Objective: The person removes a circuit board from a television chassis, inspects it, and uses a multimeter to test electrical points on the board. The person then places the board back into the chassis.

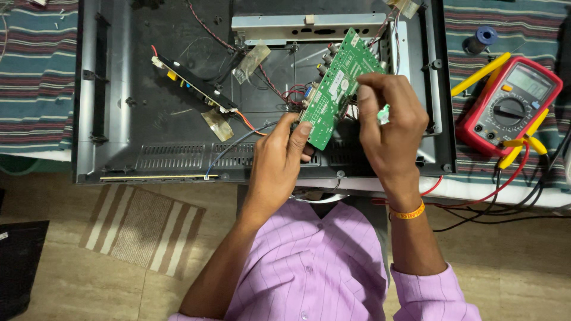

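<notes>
A green circuit board (336, 86) is tilted up over the open back of a dark flat-screen chassis (172, 128). My left hand (282, 151) pinches the board's lower corner, thumb on its green face. My right hand (389, 128) is closed around a small tool with a pale green handle (383, 113), fingertips touching the board's right edge. Red and black wires (291, 95) run from the board's left side into the chassis.
A narrow black board (193, 83) with an orange lead lies on the chassis at left. A red multimeter (508, 107) with yellow probes and red and black leads sits on the striped cloth (35, 71) at right. A striped mat (143, 232) lies on the floor below.
</notes>
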